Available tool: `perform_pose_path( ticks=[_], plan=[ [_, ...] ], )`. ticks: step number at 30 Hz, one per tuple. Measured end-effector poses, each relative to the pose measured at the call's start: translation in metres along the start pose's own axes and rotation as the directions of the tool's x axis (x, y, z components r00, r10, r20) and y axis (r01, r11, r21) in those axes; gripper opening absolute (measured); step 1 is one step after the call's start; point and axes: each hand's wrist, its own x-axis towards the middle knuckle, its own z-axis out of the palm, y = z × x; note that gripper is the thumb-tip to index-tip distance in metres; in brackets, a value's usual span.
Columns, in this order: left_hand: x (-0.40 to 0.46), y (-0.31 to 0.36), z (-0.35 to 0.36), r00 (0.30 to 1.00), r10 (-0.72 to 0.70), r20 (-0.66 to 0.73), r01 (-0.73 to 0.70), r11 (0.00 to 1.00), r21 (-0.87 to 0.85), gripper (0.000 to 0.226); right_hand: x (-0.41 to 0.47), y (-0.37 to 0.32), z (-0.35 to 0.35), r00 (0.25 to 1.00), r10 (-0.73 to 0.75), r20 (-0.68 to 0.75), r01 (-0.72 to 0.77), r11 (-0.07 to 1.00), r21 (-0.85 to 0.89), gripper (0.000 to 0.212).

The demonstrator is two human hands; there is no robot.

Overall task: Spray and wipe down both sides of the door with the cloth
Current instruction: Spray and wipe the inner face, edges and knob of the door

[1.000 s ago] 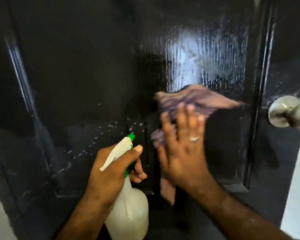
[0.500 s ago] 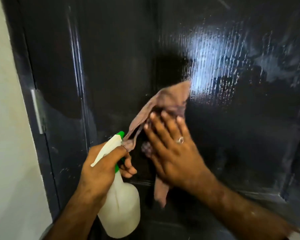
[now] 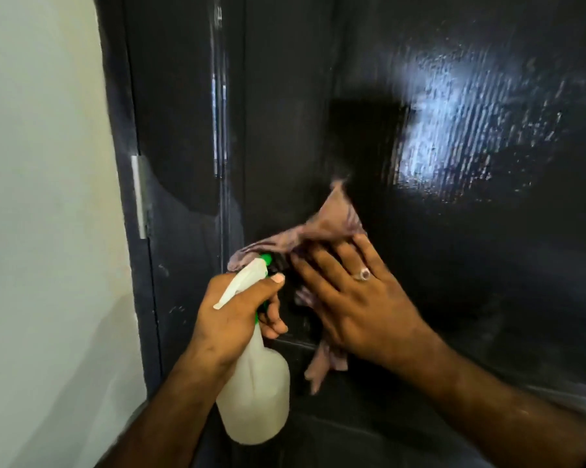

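1. The black door (image 3: 403, 96) fills most of the frame, from the centre to the right edge; its upper right part shines with wet streaks
2. The right hand (image 3: 359, 298) lies just right of centre, palm to the door, fingers spread and nearly flat, pressing the cloth (image 3: 318, 228) against the panel; a ring (image 3: 364, 274) sits on one finger
3. The cloth is a brownish-purple rag, bunched under and above the fingers, with one corner pointing up toward the middle of the frame and another end hanging down below the palm
4. The left hand (image 3: 237, 309) is at lower centre, just left of the right hand, closed around the neck of the spray bottle (image 3: 256, 393), thumb laid across the top of the white head, fingers curled under near the trigger
5. The bottle is whitish and translucent, its body hanging below the hand toward the bottom of the frame, with a green nozzle tip (image 3: 266, 258) just in front of the cloth's left edge
6. At the left of the frame a pale wall (image 3: 41, 197) meets the dark door frame (image 3: 139, 298), where a metal hinge (image 3: 141, 195) shows at mid-height
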Motion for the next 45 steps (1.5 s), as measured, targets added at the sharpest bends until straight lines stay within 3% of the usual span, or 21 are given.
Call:
perform_pose_path(
  ticks=[2, 3, 6, 8, 10, 12, 15, 17, 20, 22, 23, 25, 28, 32, 34, 36, 38, 39, 41, 43, 45],
  plan=[
    [-0.001, -0.008, -0.011, 0.999, -0.045, -0.012, 0.046, 0.999, 0.021, 0.030, -0.016, 0.016, -0.011, 0.999, -0.047, -0.027, 0.047, 0.999, 0.001, 0.055],
    [-0.002, -0.010, -0.015, 0.998, -0.065, -0.011, 0.065, 0.997, 0.037, 0.031, -0.016, 0.029, -0.019, 0.998, 0.004, -0.063, -0.006, 0.999, -0.031, 0.056],
    [-0.005, -0.013, -0.027, 0.994, -0.098, -0.054, 0.101, 0.993, 0.068, 0.031, 0.022, 0.053, -0.031, 0.933, 0.300, -0.200, -0.326, 0.939, -0.109, 0.060],
    [-0.008, -0.012, -0.029, 0.989, -0.112, -0.101, 0.119, 0.990, 0.074, 0.030, 0.060, 0.040, -0.024, 0.882, 0.408, -0.236, -0.437, 0.895, -0.086, 0.062],
    [-0.012, -0.010, -0.028, 0.988, -0.111, -0.110, 0.118, 0.991, 0.058, 0.029, 0.083, 0.010, -0.009, 0.924, 0.328, -0.195, -0.342, 0.939, -0.041, 0.060],
    [-0.016, -0.010, -0.030, 0.990, -0.081, -0.113, 0.088, 0.994, 0.060, 0.023, 0.073, -0.023, 0.008, 0.990, 0.119, -0.073, -0.121, 0.993, -0.018, 0.062],
    [-0.019, -0.011, -0.042, 0.995, -0.067, -0.075, 0.073, 0.994, 0.082, 0.014, 0.026, -0.040, 0.017, 0.976, -0.202, 0.087, 0.202, 0.979, 0.001, 0.067],
    [-0.022, -0.014, -0.054, 0.993, -0.089, -0.075, 0.097, 0.990, 0.105, 0.014, 0.018, -0.025, 0.011, 0.974, -0.222, 0.055, 0.223, 0.975, -0.010, 0.061],
    [-0.026, -0.019, -0.064, 0.977, -0.164, -0.135, 0.174, 0.983, 0.065, 0.006, 0.051, 0.006, -0.008, 0.992, 0.121, -0.035, -0.123, 0.989, -0.083, 0.060],
    [-0.026, -0.023, -0.069, 0.980, -0.150, -0.133, 0.163, 0.982, 0.093, 0.015, 0.089, 0.008, -0.013, 0.941, 0.325, -0.095, -0.334, 0.937, -0.103, 0.064],
    [-0.026, -0.023, -0.070, 0.982, -0.141, -0.127, 0.155, 0.982, 0.105, 0.022, 0.104, -0.001, -0.011, 0.926, 0.358, -0.120, -0.369, 0.925, -0.094, 0.065],
    [-0.026, -0.022, -0.071, 0.982, -0.129, -0.135, 0.141, 0.986, 0.086, 0.027, 0.121, -0.027, 0.000, 0.953, 0.287, -0.096, -0.293, 0.955, -0.051, 0.067],
    [-0.027, -0.023, -0.075, 0.977, -0.123, -0.173, 0.134, 0.990, 0.053, 0.024, 0.092, -0.072, 0.029, 0.996, -0.025, 0.091, 0.026, 0.999, -0.017, 0.067],
    [-0.029, -0.031, -0.089, 0.958, -0.170, -0.232, 0.187, 0.981, 0.052, 0.022, 0.037, -0.083, 0.034, 0.845, -0.394, 0.361, 0.405, 0.913, 0.049, 0.065],
    [-0.031, -0.035, -0.095, 0.945, -0.191, -0.266, 0.214, 0.975, 0.061, 0.021, 0.047, -0.067, 0.025, 0.906, -0.352, 0.233, 0.357, 0.934, 0.022, 0.064],
    [-0.032, -0.036, -0.099, 0.941, -0.191, -0.278, 0.215, 0.975, 0.057, 0.022, 0.076, -0.050, 0.015, 0.990, -0.128, 0.059, 0.130, 0.991, -0.027, 0.065],
    [-0.031, -0.034, -0.099, 0.955, -0.164, -0.246, 0.186, 0.980, 0.066, 0.025, 0.104, -0.047, 0.011, 0.997, 0.071, 0.014, -0.070, 0.996, -0.059, 0.067],
    [-0.030, -0.033, -0.098, 0.962, -0.144, -0.230, 0.165, 0.984, 0.073, 0.026, 0.111, -0.053, 0.012, 0.995, 0.100, 0.032, -0.097, 0.993, -0.068, 0.068],
    [-0.030, -0.031, -0.098, 0.963, -0.124, -0.237, 0.139, 0.989, 0.047, 0.022, 0.108, -0.071, 0.024, 0.989, -0.052, 0.137, 0.059, 0.997, -0.051, 0.069],
    [-0.031, -0.030, -0.103, 0.957, -0.114, -0.267, 0.122, 0.992, 0.013, 0.021, 0.089, -0.089, 0.047, 0.924, -0.293, 0.245, 0.303, 0.953, -0.004, 0.070],
    [-0.032, -0.029, -0.111, 0.945, -0.110, -0.308, 0.119, 0.993, 0.010, 0.018, 0.091, -0.091, 0.051, 0.866, -0.418, 0.274, 0.426, 0.904, 0.032, 0.065]
  ],
)
